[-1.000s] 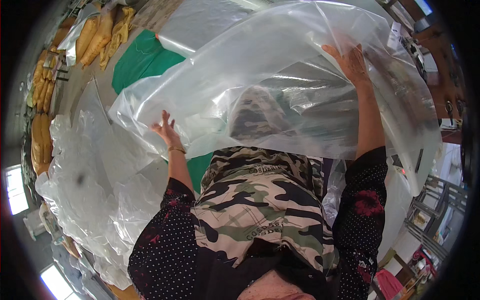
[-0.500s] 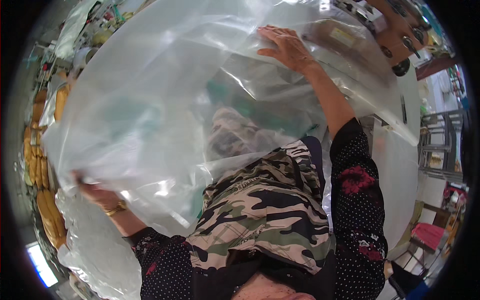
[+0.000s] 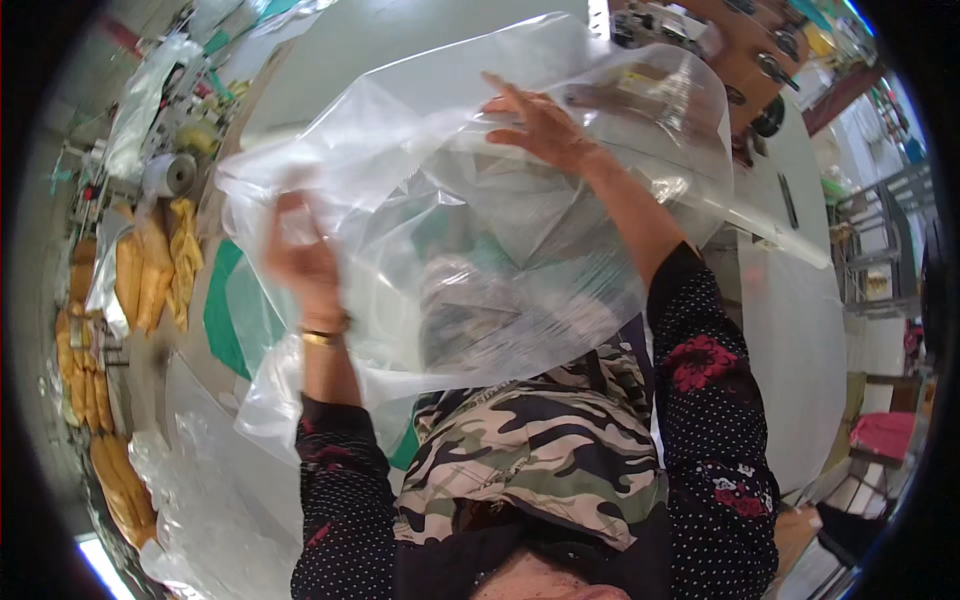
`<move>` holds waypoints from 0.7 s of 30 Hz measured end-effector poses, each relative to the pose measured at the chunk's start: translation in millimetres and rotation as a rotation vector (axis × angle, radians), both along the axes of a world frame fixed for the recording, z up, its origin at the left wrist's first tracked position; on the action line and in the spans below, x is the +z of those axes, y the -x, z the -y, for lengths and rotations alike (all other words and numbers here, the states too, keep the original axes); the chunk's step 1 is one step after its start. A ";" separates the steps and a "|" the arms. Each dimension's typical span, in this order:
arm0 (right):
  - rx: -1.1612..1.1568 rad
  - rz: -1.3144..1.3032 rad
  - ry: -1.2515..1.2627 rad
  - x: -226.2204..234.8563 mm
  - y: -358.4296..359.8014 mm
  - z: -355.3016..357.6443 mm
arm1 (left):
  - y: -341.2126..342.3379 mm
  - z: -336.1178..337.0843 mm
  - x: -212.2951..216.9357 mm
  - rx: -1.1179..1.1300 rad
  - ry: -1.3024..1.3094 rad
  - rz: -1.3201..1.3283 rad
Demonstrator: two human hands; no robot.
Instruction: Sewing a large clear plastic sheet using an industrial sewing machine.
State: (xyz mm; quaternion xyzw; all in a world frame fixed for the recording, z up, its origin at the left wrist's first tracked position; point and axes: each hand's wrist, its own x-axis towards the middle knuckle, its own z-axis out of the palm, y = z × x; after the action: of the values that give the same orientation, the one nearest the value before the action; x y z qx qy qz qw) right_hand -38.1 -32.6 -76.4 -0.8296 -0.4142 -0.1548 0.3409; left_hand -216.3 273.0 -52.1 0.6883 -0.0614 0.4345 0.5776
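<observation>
A large clear plastic sheet (image 3: 585, 230) spreads in front of me, bunched and creased, its near edge hanging over my camouflage apron (image 3: 530, 440). My right hand (image 3: 545, 128) lies on the far part of the sheet, fingers stretched and slightly apart. At the sheet's left side is my left hand (image 3: 303, 255), raised and smeared by motion. Whether its fingers grip the plastic cannot be made out. Green material (image 3: 228, 310) shows beside and through the sheet.
A pale worktable (image 3: 440, 40) extends beyond the sheet. Brown equipment with black knobs (image 3: 750, 60) stands at the far right. More crumpled plastic (image 3: 210, 500) lies at lower left. Yellow-brown bundles (image 3: 150, 265) and a roll (image 3: 170, 175) are at left. A dark pen-like stick (image 3: 788, 200) rests on the right.
My left hand has swept up and rightward, and the sheet's left side has folded inward with it, uncovering the tabletop and green material. My right hand has shifted slightly left.
</observation>
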 end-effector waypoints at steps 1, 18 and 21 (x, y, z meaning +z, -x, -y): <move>-0.032 0.007 0.014 -1.0 1.9 1.5 | -5.8 61.9 21.8 -0.031 -0.489 -0.241; -0.003 -0.049 0.019 4.0 38.3 -20.3 | -173.3 29.7 63.0 0.613 -1.221 -0.625; -0.039 -0.311 -0.167 1.6 19.2 -2.6 | -160.7 125.1 57.6 0.484 -0.862 0.254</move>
State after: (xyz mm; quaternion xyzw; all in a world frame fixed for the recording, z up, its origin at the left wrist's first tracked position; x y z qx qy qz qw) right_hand -57.3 -30.0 -74.7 -0.8201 -0.3260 -0.0649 0.4658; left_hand -55.6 147.8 5.6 0.8004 -0.1438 0.5712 0.1119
